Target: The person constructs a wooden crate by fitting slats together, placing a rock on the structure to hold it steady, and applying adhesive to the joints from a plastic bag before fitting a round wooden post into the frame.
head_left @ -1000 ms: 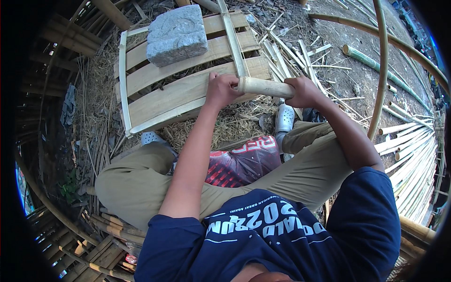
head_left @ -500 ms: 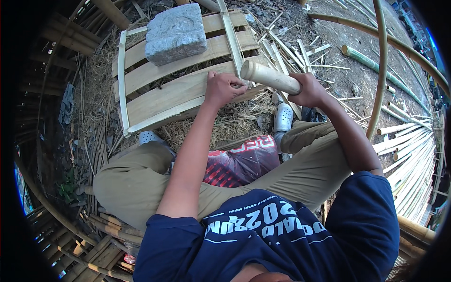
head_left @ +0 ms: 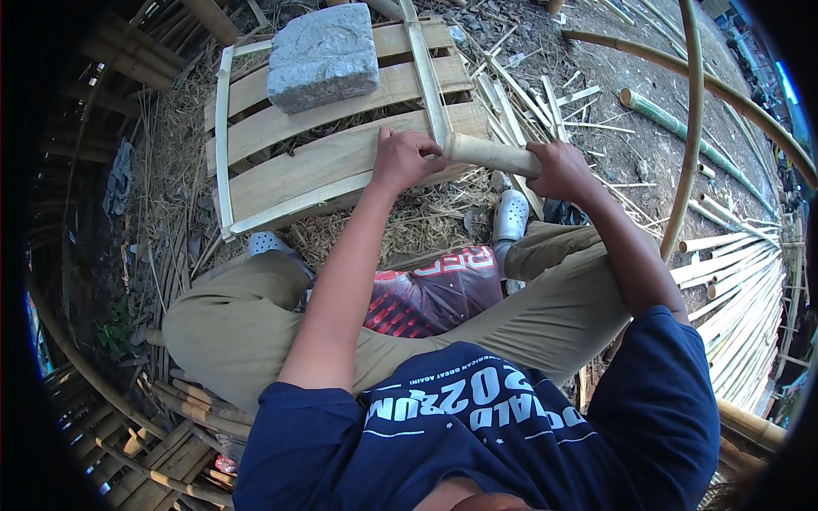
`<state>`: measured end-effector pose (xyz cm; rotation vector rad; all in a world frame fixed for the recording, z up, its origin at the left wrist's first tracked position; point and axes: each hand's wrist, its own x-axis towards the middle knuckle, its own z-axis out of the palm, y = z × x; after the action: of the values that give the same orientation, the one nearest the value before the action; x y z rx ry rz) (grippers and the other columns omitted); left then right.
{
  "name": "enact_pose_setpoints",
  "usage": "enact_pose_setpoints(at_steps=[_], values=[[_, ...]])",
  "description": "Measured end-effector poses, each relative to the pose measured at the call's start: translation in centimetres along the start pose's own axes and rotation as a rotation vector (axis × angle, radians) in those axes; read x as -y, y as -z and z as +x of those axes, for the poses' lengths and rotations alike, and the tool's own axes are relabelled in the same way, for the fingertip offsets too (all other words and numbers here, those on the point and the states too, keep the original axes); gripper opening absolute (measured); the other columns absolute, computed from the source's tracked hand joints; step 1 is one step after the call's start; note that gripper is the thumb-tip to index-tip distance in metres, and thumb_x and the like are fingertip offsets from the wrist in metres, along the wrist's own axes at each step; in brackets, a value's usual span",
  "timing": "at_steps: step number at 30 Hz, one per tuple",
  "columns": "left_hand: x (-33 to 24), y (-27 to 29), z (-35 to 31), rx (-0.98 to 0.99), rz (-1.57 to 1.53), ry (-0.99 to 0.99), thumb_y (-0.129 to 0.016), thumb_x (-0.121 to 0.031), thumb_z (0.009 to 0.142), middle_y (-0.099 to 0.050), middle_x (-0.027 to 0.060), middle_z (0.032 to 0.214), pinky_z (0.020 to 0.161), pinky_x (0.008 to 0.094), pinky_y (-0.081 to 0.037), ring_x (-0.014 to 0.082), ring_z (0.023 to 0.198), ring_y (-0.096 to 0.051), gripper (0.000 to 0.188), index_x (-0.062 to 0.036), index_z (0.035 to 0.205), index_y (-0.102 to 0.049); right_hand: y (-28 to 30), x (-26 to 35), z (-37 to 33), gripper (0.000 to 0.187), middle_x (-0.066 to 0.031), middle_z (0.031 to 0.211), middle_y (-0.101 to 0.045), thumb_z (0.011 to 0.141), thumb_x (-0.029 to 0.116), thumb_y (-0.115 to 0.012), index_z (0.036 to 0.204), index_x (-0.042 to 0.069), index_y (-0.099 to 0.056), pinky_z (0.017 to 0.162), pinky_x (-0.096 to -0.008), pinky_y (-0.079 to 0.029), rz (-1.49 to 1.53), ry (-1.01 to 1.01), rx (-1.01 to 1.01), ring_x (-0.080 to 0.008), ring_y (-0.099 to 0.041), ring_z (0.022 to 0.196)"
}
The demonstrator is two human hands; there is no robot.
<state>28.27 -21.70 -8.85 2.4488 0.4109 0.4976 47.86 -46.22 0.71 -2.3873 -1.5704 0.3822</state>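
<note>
My right hand [head_left: 560, 170] is wrapped round one end of a short, thick length of bamboo [head_left: 490, 155]. It points left, its far end at the crossing of strips on the near right corner of a slatted wooden panel [head_left: 298, 180]. My left hand [head_left: 407, 159] rests at the panel's near edge just left of that end, thumb and fingers pinched together. What they pinch, if anything, is too small to make out. A pale split bamboo strip [head_left: 423, 72] runs across the slats to this corner, and another edge strip [head_left: 298, 206] lies along the near side.
A grey stone block [head_left: 324, 60] sits on the slats. Split bamboo pieces [head_left: 550, 106] litter the ground to the right, with a green bamboo pole [head_left: 682, 128] beyond and a stack of bamboo strips [head_left: 741, 289] nearer. A curved pole [head_left: 688, 128] stands at my right.
The bamboo length in my right hand has swung down, so its far end is now lower and by the panel corner. My left hand has stayed almost in place.
</note>
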Motion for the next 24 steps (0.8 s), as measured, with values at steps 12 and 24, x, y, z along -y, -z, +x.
enact_pose_setpoints(at_steps=[12, 24], values=[[-0.1, 0.1, 0.0, -0.044, 0.015, -0.033, -0.089, -0.038, 0.07, -0.075, 0.002, 0.081, 0.092, 0.0391, -0.033, 0.0206, 0.073, -0.062, 0.026, -0.0198, 0.088, -0.083, -0.7, 0.1, 0.0, 0.037, -0.0197, 0.078, -0.071, 0.067, 0.02, -0.079, 0.101, 0.007, -0.073, 0.074, -0.0495, -0.057, -0.191, 0.008, 0.005, -0.041, -0.071, 0.077], [-0.4, 0.3, -0.1, -0.022, -0.006, 0.003, -0.088, -0.04, 0.073, -0.068, 0.001, 0.071, 0.093, 0.0398, -0.033, 0.0205, 0.069, -0.059, 0.026, -0.0185, 0.085, -0.082, -0.4, 0.1, -0.2, 0.031, -0.0179, 0.076, -0.071, 0.068, 0.02, -0.078, 0.096, 0.008, -0.072, 0.075, -0.05, -0.057, -0.204, -0.03, -0.012, -0.0406, -0.071, 0.077]])
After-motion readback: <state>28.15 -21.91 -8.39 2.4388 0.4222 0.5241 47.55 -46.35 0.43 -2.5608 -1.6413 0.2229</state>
